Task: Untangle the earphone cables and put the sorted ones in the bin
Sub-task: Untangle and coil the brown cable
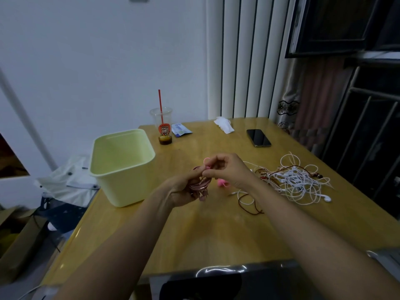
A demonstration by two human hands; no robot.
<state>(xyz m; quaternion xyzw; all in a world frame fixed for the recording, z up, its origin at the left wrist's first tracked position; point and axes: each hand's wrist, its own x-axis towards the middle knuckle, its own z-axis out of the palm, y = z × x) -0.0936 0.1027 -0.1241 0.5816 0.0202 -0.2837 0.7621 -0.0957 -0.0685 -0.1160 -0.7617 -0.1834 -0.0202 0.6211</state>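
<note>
Both hands meet over the middle of the table (216,237). The left hand (184,188) curls round a pink earphone cable (200,185) wound into a small bundle. The right hand (228,169) pinches the top of that same bundle with its fingertips. A small pink piece (223,182) lies on the table just under the right hand. To the right sits a messy pile of white cables (299,180) with a brown cable (249,205) mixed in at its near edge. The pale yellow bin (127,188) stands to the left, close to the left hand. Farther back are a plastic cup (162,126) with a red straw, a blue packet (180,129), a white tissue (224,124) and a dark phone (258,138).
</note>
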